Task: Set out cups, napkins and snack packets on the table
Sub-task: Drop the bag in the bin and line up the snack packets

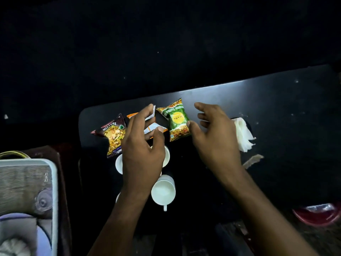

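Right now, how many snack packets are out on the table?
3, in a row at the table's far edge: the dark Mixture packet leftmost, an orange packet partly under the left hand, and the green packet beside the right hand. More could be hidden.

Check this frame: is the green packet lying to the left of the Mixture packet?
No. The green packet lies to the right of the Mixture packet, with an orange packet between them.

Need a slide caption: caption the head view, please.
Both hands hover open over three snack packets, white cups and napkins on a dark table.
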